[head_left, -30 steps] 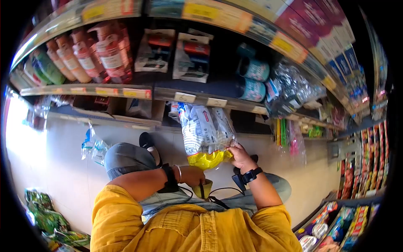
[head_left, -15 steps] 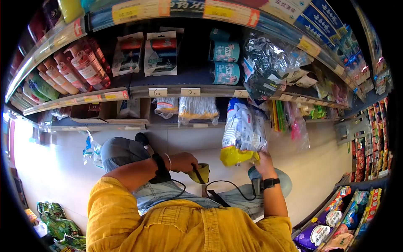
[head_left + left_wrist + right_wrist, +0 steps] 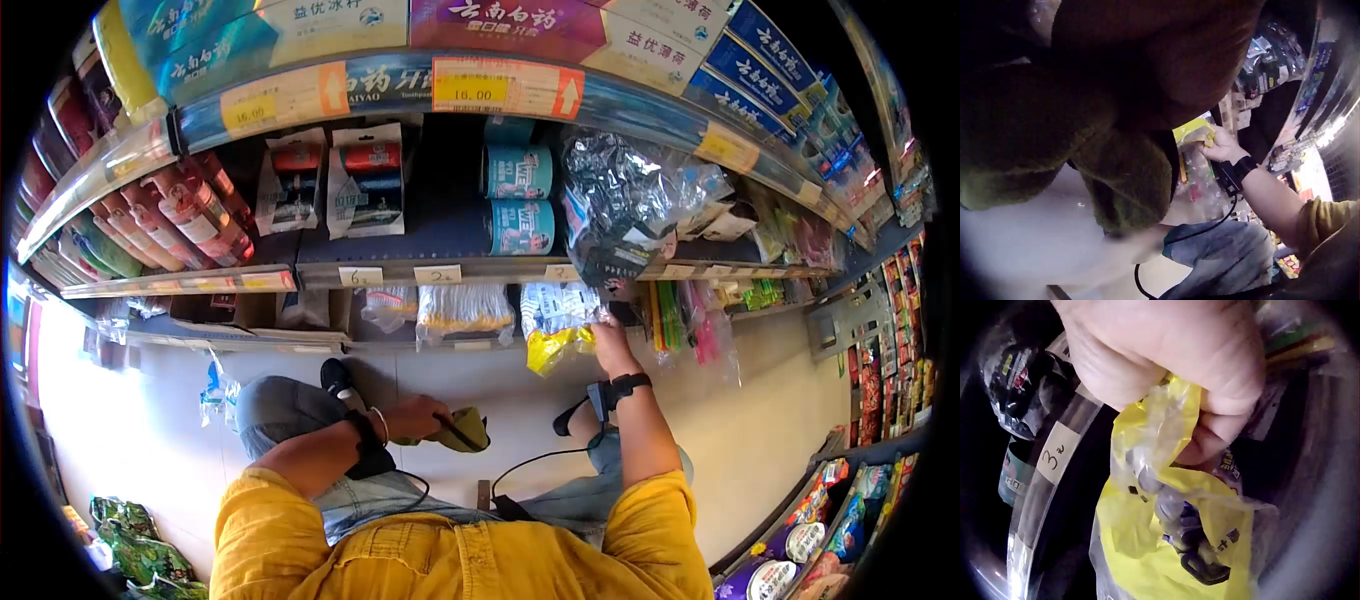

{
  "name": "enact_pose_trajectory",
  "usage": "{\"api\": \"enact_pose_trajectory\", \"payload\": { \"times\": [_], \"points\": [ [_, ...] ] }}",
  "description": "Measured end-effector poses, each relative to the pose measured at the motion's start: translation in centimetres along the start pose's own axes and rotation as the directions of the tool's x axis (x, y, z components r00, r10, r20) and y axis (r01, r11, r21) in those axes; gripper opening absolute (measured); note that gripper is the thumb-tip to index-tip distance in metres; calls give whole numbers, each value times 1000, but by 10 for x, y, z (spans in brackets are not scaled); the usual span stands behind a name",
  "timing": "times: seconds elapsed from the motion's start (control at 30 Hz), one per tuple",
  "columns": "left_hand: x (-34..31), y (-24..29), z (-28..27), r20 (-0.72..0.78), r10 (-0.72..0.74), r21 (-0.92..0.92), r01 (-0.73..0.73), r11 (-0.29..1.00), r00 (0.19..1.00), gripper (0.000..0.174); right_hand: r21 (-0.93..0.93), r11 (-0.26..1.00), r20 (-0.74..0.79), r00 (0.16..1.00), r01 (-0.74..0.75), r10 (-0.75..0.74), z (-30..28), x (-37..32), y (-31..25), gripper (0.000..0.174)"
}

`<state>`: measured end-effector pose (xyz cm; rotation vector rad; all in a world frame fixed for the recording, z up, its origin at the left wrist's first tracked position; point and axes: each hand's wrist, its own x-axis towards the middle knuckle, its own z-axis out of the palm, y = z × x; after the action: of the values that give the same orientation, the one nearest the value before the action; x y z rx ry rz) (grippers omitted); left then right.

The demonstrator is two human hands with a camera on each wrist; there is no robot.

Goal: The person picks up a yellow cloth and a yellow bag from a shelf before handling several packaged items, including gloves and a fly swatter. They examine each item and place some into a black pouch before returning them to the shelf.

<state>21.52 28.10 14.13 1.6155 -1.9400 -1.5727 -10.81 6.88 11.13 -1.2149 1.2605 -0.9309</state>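
Observation:
My right hand (image 3: 605, 340) pinches the edge of a clear packet with a yellow end (image 3: 552, 322) and holds it at the mouth of the lowest shelf (image 3: 440, 273). In the right wrist view the fingers (image 3: 1210, 375) bunch the packet's yellow plastic (image 3: 1166, 550). My left hand (image 3: 420, 415) grips an olive-yellow cloth (image 3: 458, 432) above my knee. That cloth (image 3: 1054, 125) fills most of the left wrist view, where the right hand (image 3: 1222, 145) and the packet (image 3: 1192, 130) show behind it.
Similar packets (image 3: 462, 310) lie in the lowest shelf beside mine. Above stand teal tins (image 3: 520, 200), carded items (image 3: 365, 180), pump bottles (image 3: 195, 225) and a crinkled silver bag (image 3: 625, 200). Snack packs (image 3: 790, 550) fill a rack at right. Green bags (image 3: 130, 545) lie on the floor.
My right hand has carried the packet up and away from my lap to the lowest shelf. The left hand stays low with the cloth. My view has tilted up the shelves.

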Motion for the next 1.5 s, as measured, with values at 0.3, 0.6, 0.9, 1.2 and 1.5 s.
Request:
{"api": "enact_pose_trajectory", "payload": {
  "times": [0.3,0.6,0.9,1.2,1.5],
  "points": [
    [11,-33,11,-31,-23,-64,21,998,999,32,253,857,107,893,-450,437,37,60,-6,24],
    [10,-10,3,1,-106,-164,105,981,994,30,116,976,15,983,-186,185,49,77,60,25],
    [13,-3,-1,-224,63,-203,-110,973,973,30,-342,930,-258,965,-136,46,43,28,21,51],
    [-1,22,-24,-165,91,-613,-174,770,982,36,-75,974,224,948,-214,225,66,-112,-27,53],
    [-6,47,-33,-283,162,-934,-310,176,945,30,477,838,614,782,-264,-103,94,-156,-82,88]
  ]
}}
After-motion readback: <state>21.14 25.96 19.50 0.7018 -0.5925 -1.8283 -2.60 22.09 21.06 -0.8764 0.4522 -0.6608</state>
